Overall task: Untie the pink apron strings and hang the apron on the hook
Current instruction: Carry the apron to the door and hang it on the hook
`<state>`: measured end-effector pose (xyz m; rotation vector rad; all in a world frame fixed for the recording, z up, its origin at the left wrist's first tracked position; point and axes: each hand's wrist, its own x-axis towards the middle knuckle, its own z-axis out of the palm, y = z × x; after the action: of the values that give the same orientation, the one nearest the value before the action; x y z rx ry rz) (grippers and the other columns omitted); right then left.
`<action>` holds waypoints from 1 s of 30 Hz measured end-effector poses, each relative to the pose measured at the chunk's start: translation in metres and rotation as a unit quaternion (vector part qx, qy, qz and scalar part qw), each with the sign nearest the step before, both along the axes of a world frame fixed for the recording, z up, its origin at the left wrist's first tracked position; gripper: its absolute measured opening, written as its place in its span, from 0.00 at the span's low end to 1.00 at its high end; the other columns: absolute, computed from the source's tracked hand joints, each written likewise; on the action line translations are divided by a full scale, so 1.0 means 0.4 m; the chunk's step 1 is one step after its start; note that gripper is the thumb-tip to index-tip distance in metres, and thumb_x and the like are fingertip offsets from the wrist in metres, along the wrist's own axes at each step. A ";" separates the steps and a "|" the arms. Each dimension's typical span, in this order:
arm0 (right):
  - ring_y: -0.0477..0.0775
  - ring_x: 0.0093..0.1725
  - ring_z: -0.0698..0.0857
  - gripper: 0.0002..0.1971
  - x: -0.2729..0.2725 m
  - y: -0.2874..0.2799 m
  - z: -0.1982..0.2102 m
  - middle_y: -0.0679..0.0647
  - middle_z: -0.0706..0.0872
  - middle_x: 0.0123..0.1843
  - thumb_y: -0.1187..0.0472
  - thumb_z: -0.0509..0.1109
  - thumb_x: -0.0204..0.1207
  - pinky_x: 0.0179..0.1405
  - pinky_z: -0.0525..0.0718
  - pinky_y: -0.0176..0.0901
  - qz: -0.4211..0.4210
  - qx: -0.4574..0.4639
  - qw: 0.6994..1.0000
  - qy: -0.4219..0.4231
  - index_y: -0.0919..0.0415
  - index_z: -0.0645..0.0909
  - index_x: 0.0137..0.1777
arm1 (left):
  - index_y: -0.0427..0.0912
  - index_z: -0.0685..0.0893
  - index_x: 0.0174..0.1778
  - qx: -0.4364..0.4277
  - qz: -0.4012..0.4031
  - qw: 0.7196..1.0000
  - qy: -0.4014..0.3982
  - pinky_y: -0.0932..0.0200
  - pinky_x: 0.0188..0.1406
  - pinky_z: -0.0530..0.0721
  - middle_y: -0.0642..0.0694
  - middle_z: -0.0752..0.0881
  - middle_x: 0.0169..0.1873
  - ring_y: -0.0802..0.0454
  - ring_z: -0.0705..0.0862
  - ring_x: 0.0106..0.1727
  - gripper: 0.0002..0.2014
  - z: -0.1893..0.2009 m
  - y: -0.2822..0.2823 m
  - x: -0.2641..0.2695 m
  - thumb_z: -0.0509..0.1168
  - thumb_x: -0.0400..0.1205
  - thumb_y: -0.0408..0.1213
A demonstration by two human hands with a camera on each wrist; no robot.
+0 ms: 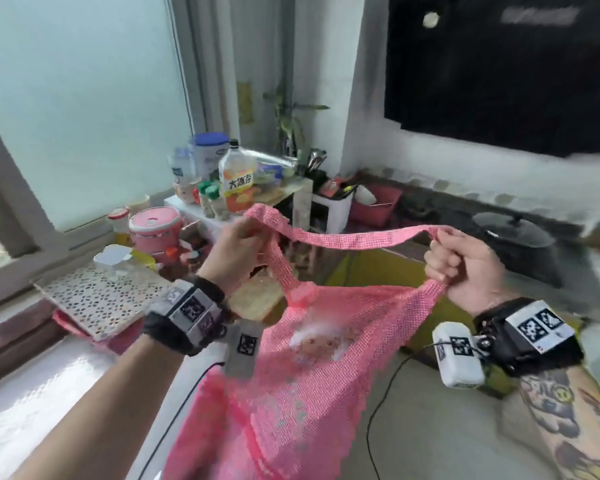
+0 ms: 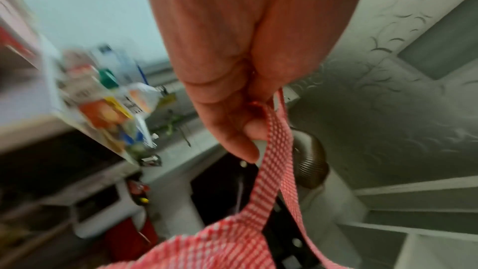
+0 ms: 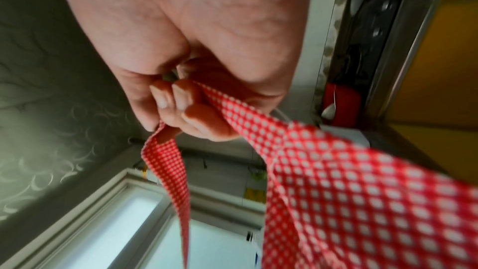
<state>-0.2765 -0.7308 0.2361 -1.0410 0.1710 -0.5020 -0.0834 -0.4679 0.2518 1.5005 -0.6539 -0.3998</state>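
Currently the pink-and-white checked fabric apron hangs in mid-air in front of the person, above the cluttered kitchen counter. The left hand is curled round one end of the apron's checked neck strap, near the bib's upper corner; the right hand is fisted round the other end. The strap spans between the hands with a slight sag.

Judged step: the hanging stage. No knot is visible on the strap, though the waist strings lie below the frame, so their state cannot be confirmed.

Next move: locate the hook, which no view shows. Keep the loop spread open, raise it, and lower the strap's middle over the hook before releasing either hand.
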 end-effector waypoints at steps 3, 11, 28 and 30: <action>0.41 0.13 0.63 0.21 -0.142 -0.146 0.011 0.45 0.68 0.16 0.66 0.54 0.79 0.17 0.55 0.37 -0.058 0.008 0.998 -0.011 0.54 0.80 0.28 | 0.38 0.82 0.39 -0.039 -0.073 0.997 0.008 0.50 0.40 0.86 0.47 0.86 0.29 0.55 0.84 0.28 0.17 0.061 -0.198 -0.092 0.51 0.85 0.20; 0.41 0.15 0.68 0.04 -0.571 -0.424 0.046 0.46 0.76 0.20 0.62 0.73 0.68 0.15 0.66 0.33 -0.189 0.008 0.978 -0.082 0.60 0.80 0.37 | 0.33 0.83 0.44 -0.116 -0.273 0.943 0.150 0.46 0.37 0.90 0.41 0.85 0.27 0.48 0.84 0.22 0.14 0.116 -0.708 -0.351 0.52 0.83 0.22; 0.44 0.16 0.68 0.14 -1.220 -0.654 0.283 0.59 0.88 0.43 0.74 0.62 0.78 0.14 0.62 0.34 -0.653 -0.123 0.747 0.017 0.57 0.80 0.54 | 0.37 0.86 0.50 -0.144 -0.617 0.773 0.032 0.69 0.11 0.65 0.52 0.91 0.36 0.57 0.77 0.18 0.14 0.229 -1.567 -1.035 0.57 0.81 0.21; 0.46 0.17 0.71 0.14 -1.258 -0.662 0.335 0.60 0.89 0.42 0.78 0.62 0.75 0.15 0.61 0.35 -0.697 -0.136 0.703 0.041 0.57 0.78 0.44 | 0.41 0.88 0.50 -0.160 -0.641 0.750 0.016 0.67 0.12 0.69 0.52 0.91 0.49 0.55 0.82 0.22 0.15 0.262 -1.622 -1.125 0.59 0.80 0.21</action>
<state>-0.7797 -0.9955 0.3702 -1.0681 1.0375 -1.9133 -0.5333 -1.1165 0.3566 0.4940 -1.6021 -1.2688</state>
